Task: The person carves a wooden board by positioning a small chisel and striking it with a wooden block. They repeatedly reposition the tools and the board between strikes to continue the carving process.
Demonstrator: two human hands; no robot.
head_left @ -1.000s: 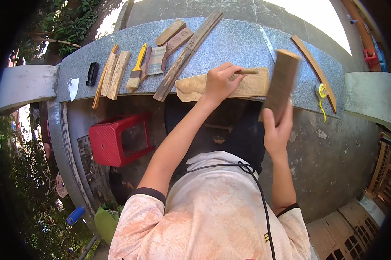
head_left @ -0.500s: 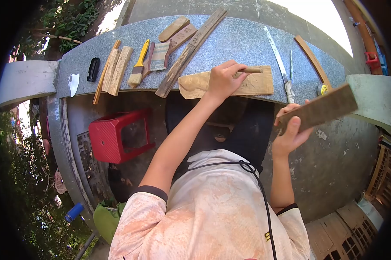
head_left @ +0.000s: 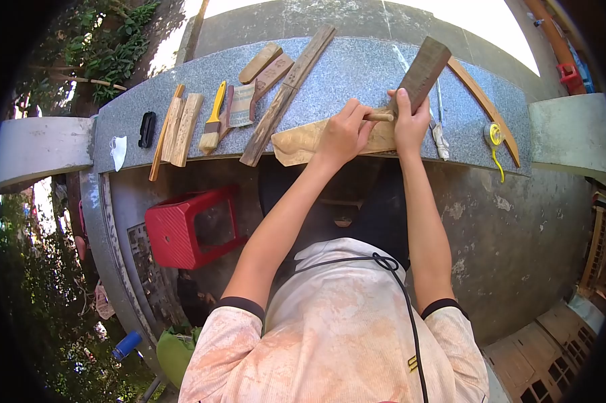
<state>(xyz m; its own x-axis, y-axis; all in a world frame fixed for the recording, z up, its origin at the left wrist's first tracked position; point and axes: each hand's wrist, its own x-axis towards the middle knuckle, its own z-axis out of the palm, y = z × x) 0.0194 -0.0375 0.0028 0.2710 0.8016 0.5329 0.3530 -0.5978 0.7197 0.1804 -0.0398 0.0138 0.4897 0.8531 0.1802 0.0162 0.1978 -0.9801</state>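
Observation:
My left hand (head_left: 342, 136) is closed around a short round wooden stick (head_left: 381, 117) that points to the right. Beneath that hand, a pale wooden board (head_left: 295, 144) lies along the front edge of the stone table. My right hand (head_left: 411, 127) grips a dark rectangular wooden block (head_left: 424, 70), tilted up and away from me, thumb along its near face. The lower end of the block comes right up to the stick's tip. Part of the board is hidden behind both hands.
Left on the stone table (head_left: 357, 64) are a paintbrush (head_left: 213, 121), sandpaper (head_left: 242, 106), wooden strips (head_left: 182, 131) and a long weathered bar (head_left: 288, 94). To the right lie a tape measure (head_left: 494, 136) and a wooden slat (head_left: 484, 107). A red stool (head_left: 172, 232) stands below.
My right hand has swung the wooden block leftward and up, from beyond the table edge to beside the stick. My left hand has stayed over the board, still holding the stick.

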